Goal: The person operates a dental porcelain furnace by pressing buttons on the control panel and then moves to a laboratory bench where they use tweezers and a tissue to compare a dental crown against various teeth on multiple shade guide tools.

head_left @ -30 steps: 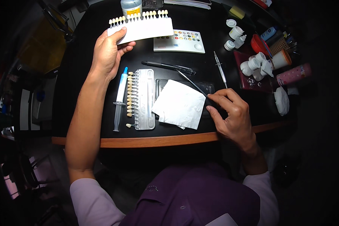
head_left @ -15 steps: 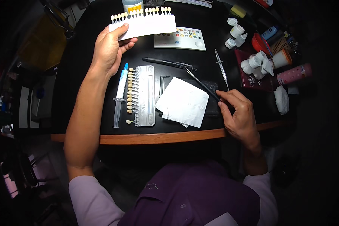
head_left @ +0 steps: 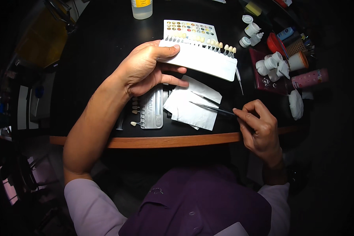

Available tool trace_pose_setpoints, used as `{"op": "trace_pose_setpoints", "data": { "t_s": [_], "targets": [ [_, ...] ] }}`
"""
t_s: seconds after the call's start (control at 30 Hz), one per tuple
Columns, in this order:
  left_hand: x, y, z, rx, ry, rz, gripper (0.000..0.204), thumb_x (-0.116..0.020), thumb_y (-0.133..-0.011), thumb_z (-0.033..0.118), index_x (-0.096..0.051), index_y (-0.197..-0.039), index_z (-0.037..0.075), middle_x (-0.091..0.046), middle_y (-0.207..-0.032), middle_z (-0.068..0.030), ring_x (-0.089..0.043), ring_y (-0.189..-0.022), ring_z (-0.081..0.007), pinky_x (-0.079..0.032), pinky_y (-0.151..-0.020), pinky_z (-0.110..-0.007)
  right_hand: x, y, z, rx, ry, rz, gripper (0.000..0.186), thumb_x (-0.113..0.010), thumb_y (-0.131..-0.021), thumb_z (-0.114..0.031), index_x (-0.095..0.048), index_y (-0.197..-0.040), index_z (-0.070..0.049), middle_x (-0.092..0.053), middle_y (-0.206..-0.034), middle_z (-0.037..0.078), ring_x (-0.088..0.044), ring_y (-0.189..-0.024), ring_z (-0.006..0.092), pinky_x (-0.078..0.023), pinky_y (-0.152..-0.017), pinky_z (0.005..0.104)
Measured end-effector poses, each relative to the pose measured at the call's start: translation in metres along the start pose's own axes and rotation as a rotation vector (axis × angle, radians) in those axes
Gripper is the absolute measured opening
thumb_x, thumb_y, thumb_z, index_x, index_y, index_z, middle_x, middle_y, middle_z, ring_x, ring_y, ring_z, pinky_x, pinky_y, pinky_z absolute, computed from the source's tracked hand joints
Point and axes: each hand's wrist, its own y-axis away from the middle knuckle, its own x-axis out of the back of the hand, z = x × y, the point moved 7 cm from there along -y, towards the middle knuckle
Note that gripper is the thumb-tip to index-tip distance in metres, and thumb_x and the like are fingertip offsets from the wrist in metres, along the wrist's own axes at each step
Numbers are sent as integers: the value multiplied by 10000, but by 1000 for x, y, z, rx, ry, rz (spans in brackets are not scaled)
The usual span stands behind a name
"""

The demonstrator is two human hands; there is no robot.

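My left hand (head_left: 145, 67) grips a white dental shade guide (head_left: 202, 64) by its left end, thumb on top. Tooth-shaped tabs stand along its far edge. My right hand (head_left: 259, 129) pinches a thin dark brush (head_left: 214, 108), its tip over folded white tissues (head_left: 198, 112). A second thin dark line lies just beyond the brush; I cannot tell whether it is another brush or a shadow. Below my left wrist lies a clear shade guide holder (head_left: 152, 112) with tooth tabs, partly hidden. Only the plunger end of a syringe (head_left: 120, 124) shows beside my left forearm.
Beyond the held guide lies a white card with coloured round spots (head_left: 188, 28). A clear bottle (head_left: 142, 11) stands at the far edge. Pointed metal tweezers (head_left: 239, 82) lie to the right, near white jars (head_left: 269, 63), a red bowl (head_left: 274, 43) and a pink bottle (head_left: 310, 78).
My left hand has brought the shade guide right and nearer, over the middle of the table, tilting it. The brush in my right hand has swung its tip nearer, over the tissues.
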Motion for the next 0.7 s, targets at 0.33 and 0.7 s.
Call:
{"op": "trace_pose_setpoints", "data": {
  "t_s": [0.33, 0.7],
  "targets": [
    [4, -1, -5, 27, -81, 62, 339, -630, -993, 158, -525, -1220, -71, -649, -1060, -195, -696, -847, -210, -627, -858, -566, 0, 11, 8, 30, 57, 92, 254, -742, -733, 126, -758, -952, -2, -658, -886, 99, -668, -750, 208, -537, -631, 320],
    [23, 5, 35, -251, -105, 88, 349, -624, -994, 177, -555, -1211, -88, -643, -1045, -164, -649, -845, -169, -597, -934, -455, 7, 8, 11, -102, -134, 104, 262, -678, -790, 145, -729, -1017, 24, -636, -879, 107, -654, -759, 208, -529, -661, 316]
  ]
}}
